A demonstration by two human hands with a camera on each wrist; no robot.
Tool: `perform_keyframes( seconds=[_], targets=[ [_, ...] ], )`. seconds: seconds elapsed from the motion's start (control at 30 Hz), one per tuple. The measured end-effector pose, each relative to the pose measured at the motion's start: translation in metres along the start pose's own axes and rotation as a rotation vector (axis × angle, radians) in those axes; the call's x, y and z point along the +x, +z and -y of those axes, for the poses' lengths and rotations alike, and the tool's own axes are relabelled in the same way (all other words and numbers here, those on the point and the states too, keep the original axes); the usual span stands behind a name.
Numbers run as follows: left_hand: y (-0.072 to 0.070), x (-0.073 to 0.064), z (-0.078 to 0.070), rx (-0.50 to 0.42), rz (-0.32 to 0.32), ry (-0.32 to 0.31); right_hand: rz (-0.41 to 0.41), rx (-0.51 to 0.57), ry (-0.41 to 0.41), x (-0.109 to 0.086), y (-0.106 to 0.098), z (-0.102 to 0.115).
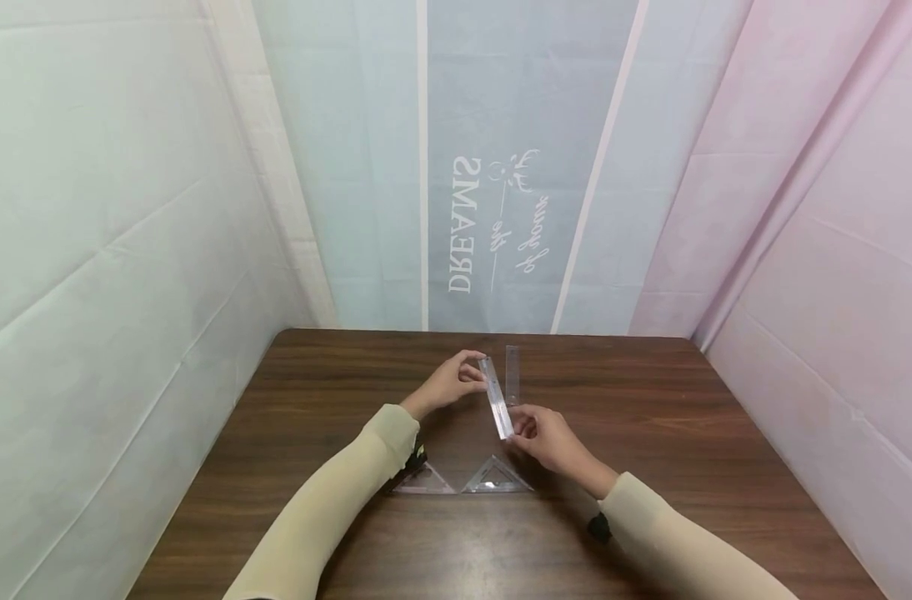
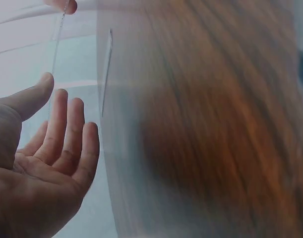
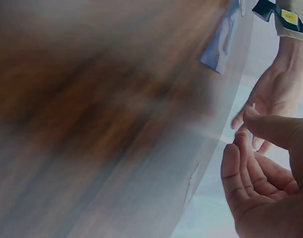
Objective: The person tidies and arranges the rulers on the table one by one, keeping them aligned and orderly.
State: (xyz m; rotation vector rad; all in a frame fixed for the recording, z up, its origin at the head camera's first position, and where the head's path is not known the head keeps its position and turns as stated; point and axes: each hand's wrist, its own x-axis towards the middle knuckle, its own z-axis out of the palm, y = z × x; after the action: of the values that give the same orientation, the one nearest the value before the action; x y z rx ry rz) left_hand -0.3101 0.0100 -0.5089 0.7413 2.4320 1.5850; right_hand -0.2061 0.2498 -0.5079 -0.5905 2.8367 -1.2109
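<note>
A clear ruler (image 1: 497,398) is held above the table, tilted, with its far end to the left. My left hand (image 1: 447,383) pinches the far end between thumb and fingers. At the near end, my right hand (image 1: 552,437) pinches it between thumb and index finger. The left wrist view shows the held ruler (image 2: 57,44) edge-on as a thin line. A second clear ruler (image 1: 512,375) lies flat on the table just behind the held one. Closer to me lie two clear set squares, one left (image 1: 426,489) partly beside my sleeve, one right (image 1: 493,485).
The brown wooden table (image 1: 651,400) ends at a back edge near the patterned curtain (image 1: 373,208). White cloth walls (image 1: 111,250) stand on both sides. A dark wrist device (image 1: 599,527) sits below my right sleeve.
</note>
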Motion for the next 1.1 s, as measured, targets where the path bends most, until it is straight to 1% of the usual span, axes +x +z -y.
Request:
perform_keyframes(
  seconds=[0.13,0.23,0.43,0.6,0.83,0.97,1.1],
  targets=[
    [0.005,0.002,-0.002,-0.034,0.006,-0.008,-0.044,-0.009,-0.039,-0.006,0.001,0.000],
    [0.008,0.004,-0.002,-0.033,0.023,-0.007,-0.067,-0.013,-0.064,-0.011,-0.001,-0.002],
    [0.015,0.006,-0.006,-0.022,0.077,0.034,-0.072,0.001,-0.081,-0.022,-0.007,-0.006],
    [0.024,0.008,-0.009,0.019,0.091,0.066,-0.088,-0.010,-0.089,-0.034,-0.013,-0.008],
    [0.036,0.008,-0.014,0.105,0.109,0.063,-0.066,-0.037,-0.080,-0.049,-0.019,-0.008],
    [0.042,0.007,-0.017,0.136,0.136,0.059,-0.050,-0.042,-0.059,-0.056,-0.022,-0.008],
    [0.048,0.006,-0.017,0.167,0.160,0.043,-0.027,-0.031,-0.052,-0.062,-0.023,-0.009]
  ],
)
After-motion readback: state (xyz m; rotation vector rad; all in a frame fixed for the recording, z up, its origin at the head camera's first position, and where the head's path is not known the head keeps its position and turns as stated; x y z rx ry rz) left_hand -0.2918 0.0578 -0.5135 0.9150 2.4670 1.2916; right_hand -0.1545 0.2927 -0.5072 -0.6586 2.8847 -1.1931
